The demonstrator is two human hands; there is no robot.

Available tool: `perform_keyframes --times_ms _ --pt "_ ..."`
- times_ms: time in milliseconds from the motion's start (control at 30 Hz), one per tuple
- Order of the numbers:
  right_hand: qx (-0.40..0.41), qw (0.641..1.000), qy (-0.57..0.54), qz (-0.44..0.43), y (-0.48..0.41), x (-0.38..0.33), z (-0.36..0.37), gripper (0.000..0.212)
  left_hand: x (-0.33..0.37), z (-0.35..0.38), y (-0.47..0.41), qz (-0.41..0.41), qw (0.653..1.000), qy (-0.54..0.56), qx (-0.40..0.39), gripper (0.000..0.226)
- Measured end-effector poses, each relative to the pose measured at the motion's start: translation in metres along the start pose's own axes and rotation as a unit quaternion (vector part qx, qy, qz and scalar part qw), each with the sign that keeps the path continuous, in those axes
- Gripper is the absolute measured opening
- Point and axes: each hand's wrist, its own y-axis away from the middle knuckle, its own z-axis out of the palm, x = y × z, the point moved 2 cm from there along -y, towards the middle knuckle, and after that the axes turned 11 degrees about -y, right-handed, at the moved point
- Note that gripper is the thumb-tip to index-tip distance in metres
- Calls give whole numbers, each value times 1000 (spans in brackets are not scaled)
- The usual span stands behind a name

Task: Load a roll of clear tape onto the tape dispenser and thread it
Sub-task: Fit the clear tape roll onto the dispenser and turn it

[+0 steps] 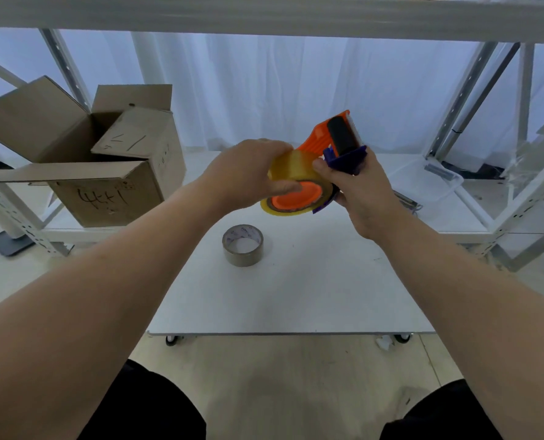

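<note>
White table (296,296) | left hand (245,176) grips tape roll (291,166); right hand (359,188) holds dispenser (334,138)

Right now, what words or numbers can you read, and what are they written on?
Front of the cardboard box: black handwritten marks, too scrawled to read.
On the box flap: a few pen strokes, no readable word.
On the brown tape roll on the table: blue print on its core, too blurred to read.
No text shows on the tape dispenser or the clear tape roll.
</note>
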Motion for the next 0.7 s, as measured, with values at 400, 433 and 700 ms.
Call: perform_keyframes --times_ms 400,433,700 --pt "53 998 -18 10 7 1 18 35 3 2 2 -39 995 -27 88 57" --pt "51 998 -16 14 7 0 17 36 3 3 3 -39 995 -26 84 59" --pt "94 995 39 18 3 -9 -3 18 -9 11 8 29 995 45 82 45"
